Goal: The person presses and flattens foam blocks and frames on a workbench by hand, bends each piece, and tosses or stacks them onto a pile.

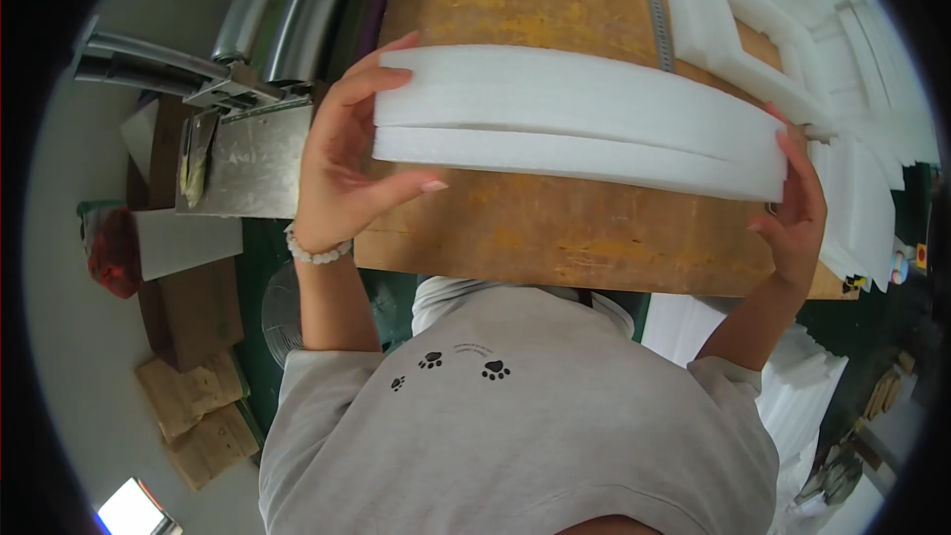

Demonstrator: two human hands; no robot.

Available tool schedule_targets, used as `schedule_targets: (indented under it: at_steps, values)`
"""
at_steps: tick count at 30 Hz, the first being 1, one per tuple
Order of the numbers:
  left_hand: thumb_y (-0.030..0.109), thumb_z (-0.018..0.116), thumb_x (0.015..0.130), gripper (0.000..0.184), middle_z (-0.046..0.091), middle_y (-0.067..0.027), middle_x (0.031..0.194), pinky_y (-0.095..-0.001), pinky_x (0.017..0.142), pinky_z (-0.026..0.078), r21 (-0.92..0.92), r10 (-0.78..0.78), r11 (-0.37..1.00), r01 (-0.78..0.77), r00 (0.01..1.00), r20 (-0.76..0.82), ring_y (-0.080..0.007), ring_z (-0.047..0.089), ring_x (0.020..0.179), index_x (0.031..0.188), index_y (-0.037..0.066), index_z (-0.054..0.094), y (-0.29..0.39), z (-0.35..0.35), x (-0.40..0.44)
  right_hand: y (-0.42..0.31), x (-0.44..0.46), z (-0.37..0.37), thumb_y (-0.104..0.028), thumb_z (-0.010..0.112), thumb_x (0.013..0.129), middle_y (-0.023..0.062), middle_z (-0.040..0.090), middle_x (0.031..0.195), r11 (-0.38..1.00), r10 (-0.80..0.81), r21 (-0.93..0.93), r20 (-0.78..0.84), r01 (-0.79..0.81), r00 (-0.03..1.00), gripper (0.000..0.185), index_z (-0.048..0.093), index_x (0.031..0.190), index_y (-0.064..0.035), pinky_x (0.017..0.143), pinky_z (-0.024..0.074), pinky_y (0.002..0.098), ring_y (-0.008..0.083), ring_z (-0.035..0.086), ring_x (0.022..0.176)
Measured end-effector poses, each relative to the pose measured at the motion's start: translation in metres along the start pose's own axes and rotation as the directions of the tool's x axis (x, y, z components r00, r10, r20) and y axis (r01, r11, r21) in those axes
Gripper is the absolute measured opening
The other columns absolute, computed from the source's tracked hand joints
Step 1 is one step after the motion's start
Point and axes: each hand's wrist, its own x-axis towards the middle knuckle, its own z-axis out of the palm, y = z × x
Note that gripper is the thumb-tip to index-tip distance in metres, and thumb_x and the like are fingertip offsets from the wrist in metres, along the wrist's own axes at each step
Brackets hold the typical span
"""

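A long white foam block (575, 104) spans the space between my two hands, above the wooden table. A thin gap runs lengthwise along its near side, so it looks like layers laid together. My left hand (342, 154) grips the block's left end, fingers at the end and thumb stretched below the lower edge. At the other end my right hand (797, 198) holds the block, its fingers on the end face and its thumb beneath. Part of the fingers of both hands is hidden behind the foam.
Beneath the foam is a worn wooden table (555, 238). A steel ruler (659, 25) lies across it. White foam frames (708, 30) and more foam pieces (852, 198) are at the right. Metal rollers (307, 10) stand at the left, with cardboard boxes (193, 312) below.
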Motion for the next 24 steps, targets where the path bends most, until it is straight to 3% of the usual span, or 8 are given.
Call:
schedule_targets:
  at_steps: [2, 7, 13, 18, 22, 24]
  values:
    - [-0.001, 0.088, 0.056, 0.077, 0.052, -0.0223, 0.143, -0.0401, 0.106, 0.043, 0.094, 0.016, 0.995, -0.02, 0.999, 0.041, -0.0317, 0.057, 0.122, 0.127, 0.006, 0.058, 0.001, -0.002, 0.001, -0.003, 0.007, 0.002, -0.015, 0.091, 0.057, 0.0177, 0.053, 0.145, 0.985, -0.052, -0.157, 0.076, 0.064, 0.996, 0.083, 0.06, 0.133, -0.0048, 0.11, 0.0402, 0.0415, 0.0339, 0.051, 0.13]
    - [0.0, 0.089, 0.057, 0.067, 0.052, -0.0224, 0.143, -0.0398, 0.102, 0.046, 0.154, 0.054, 0.986, -0.062, 0.997, 0.058, -0.0318, 0.057, 0.121, 0.118, 0.007, 0.062, -0.001, -0.005, 0.001, -0.005, 0.008, 0.009, -0.017, 0.09, 0.056, 0.0183, 0.056, 0.141, 0.964, -0.056, -0.258, 0.001, 0.055, 0.998, 0.072, 0.067, 0.123, -0.0042, 0.108, 0.0411, 0.0405, 0.0346, 0.053, 0.128]
    - [0.0, 0.089, 0.056, 0.064, 0.053, -0.022, 0.14, -0.0385, 0.099, 0.048, 0.163, 0.056, 0.985, -0.064, 0.997, 0.054, -0.0314, 0.058, 0.119, 0.114, 0.006, 0.063, -0.002, -0.006, 0.001, -0.013, 0.012, 0.012, -0.015, 0.09, 0.055, 0.0172, 0.059, 0.137, 0.932, -0.104, -0.346, 0.038, 0.11, 0.994, 0.069, 0.068, 0.12, -0.0043, 0.106, 0.0423, 0.0394, 0.0337, 0.056, 0.124]
    - [0.001, 0.089, 0.055, 0.064, 0.056, -0.0199, 0.134, -0.0374, 0.097, 0.049, 0.216, 0.077, 0.973, -0.086, 0.996, 0.047, -0.0303, 0.059, 0.114, 0.113, 0.005, 0.063, -0.003, -0.008, 0.0, -0.01, 0.01, 0.01, -0.014, 0.091, 0.053, 0.0153, 0.061, 0.133, 0.906, -0.115, -0.408, 0.02, 0.113, 0.993, 0.076, 0.066, 0.124, -0.0053, 0.105, 0.0426, 0.0394, 0.0317, 0.057, 0.119]
    - [0.004, 0.089, 0.056, 0.06, 0.056, -0.0188, 0.132, -0.0382, 0.093, 0.049, 0.245, 0.072, 0.965, -0.09, 0.994, 0.082, -0.0309, 0.06, 0.109, 0.11, 0.006, 0.062, 0.001, -0.01, 0.005, -0.012, 0.013, 0.014, -0.013, 0.092, 0.05, 0.0127, 0.062, 0.128, 0.943, -0.087, -0.325, -0.029, 0.073, 0.996, 0.085, 0.062, 0.129, -0.0067, 0.106, 0.0417, 0.0398, 0.029, 0.057, 0.115]
    - [0.007, 0.089, 0.057, 0.06, 0.057, -0.0183, 0.131, -0.0382, 0.092, 0.049, 0.265, 0.062, 0.96, -0.093, 0.99, 0.123, -0.0307, 0.06, 0.108, 0.11, 0.006, 0.062, 0.009, -0.004, 0.017, -0.035, 0.019, 0.017, -0.024, 0.094, 0.05, 0.0087, 0.063, 0.125, 0.897, 0.026, -0.441, 0.017, -0.016, 1.0, 0.091, 0.059, 0.133, -0.0079, 0.11, 0.038, 0.0439, 0.0264, 0.057, 0.114]
